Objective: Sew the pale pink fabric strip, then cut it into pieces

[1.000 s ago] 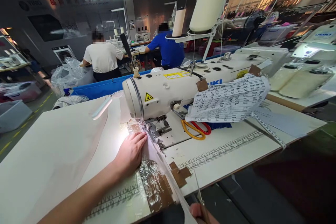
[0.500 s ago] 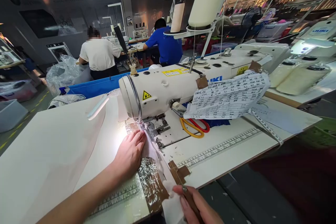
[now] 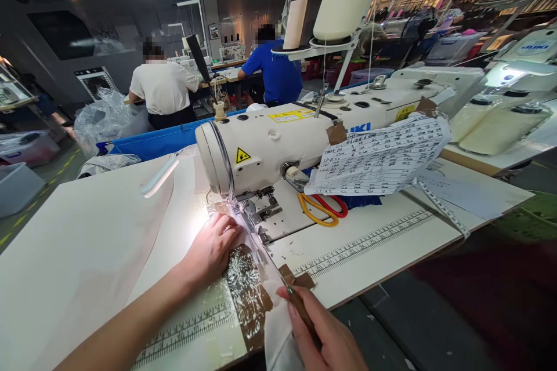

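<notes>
**Right hand (image 3: 324, 339): now up over the table edge, closed on a pointed tool**

Item 1. Right hand. A second ago I saw only a fingertip of it at the bottom of the view. Now the whole hand is in. Its fingers are wrapped round the brown handle of the pointed tool (image 3: 290, 297), whose thin shaft lies along the edge of the white fabric (image 3: 276, 333) and aims at the presser foot (image 3: 241, 208).

Item 2. Left hand (image 3: 213, 246). Spread flat, palm down, gripping nothing. It has hardly shifted and presses the white fabric to the table (image 3: 383, 243) just beside the presser foot.

Item 3. White fabric. A narrow run leads from under the sewing machine (image 3: 270, 148) toward me and hangs over the near table edge under the right hand.

Item 4. Reading (my judgement only). Both hands now bear on the fabric edge, so it is held from two sides.
</notes>
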A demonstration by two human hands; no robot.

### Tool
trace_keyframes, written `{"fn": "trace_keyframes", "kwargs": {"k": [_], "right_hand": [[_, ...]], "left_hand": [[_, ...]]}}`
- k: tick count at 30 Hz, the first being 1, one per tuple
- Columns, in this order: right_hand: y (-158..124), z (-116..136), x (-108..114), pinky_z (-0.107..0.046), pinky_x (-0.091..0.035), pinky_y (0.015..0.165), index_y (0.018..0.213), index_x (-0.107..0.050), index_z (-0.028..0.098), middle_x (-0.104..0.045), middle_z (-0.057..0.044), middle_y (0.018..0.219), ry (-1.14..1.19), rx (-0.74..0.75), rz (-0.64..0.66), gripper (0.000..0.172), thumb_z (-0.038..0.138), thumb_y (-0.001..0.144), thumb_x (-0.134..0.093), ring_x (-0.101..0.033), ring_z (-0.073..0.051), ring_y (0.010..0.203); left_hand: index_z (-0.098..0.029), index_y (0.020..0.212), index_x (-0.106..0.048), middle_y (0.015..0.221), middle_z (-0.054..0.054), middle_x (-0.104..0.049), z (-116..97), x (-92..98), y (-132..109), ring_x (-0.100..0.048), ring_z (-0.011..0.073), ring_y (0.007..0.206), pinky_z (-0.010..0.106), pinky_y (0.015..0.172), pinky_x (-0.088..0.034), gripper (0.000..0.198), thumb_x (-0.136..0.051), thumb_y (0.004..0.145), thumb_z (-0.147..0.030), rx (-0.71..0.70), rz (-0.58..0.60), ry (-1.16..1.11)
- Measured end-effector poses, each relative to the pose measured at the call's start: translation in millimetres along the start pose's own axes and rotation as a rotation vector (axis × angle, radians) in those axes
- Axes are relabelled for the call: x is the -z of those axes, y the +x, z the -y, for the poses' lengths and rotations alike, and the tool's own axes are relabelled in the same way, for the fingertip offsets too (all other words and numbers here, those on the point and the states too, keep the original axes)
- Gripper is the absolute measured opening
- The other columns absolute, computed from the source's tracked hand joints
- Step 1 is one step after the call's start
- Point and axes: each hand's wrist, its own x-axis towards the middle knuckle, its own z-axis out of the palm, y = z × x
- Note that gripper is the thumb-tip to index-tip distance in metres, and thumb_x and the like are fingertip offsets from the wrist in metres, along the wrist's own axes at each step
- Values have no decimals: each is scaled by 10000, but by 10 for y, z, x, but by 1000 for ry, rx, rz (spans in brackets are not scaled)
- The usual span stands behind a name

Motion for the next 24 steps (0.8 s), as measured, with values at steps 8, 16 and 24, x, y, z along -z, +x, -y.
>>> {"fn": "trace_keyframes", "kwargs": {"k": [8,16,24], "right_hand": [[160,-98,-95,-282,-570,782,1243,-523,223,-681,-100,1134,-113,133,-10,316,304,991,-351,-655,-225,1030],[232,-23,-139,-267,-552,692,1164,-502,234,-683,-76,1041,-185,202,-57,258,241,983,-317,-679,-206,902],[364,59,-148,-259,-540,657,1102,-512,229,-691,-51,944,-288,279,-118,243,193,963,-317,-683,-193,827]], "left_hand": [[-167,1104,-589,1009,123,-606,56,-42,22,-551,248,952,373,711,-516,315,-324,939,-120,1,-17,112],[-160,1048,-593,933,95,-603,20,-26,-7,-558,199,826,317,661,-505,261,-352,949,-142,-23,-47,9],[-137,1066,-594,995,127,-604,58,-48,7,-566,227,864,351,694,-527,304,-331,916,-109,-30,-41,87]]}}
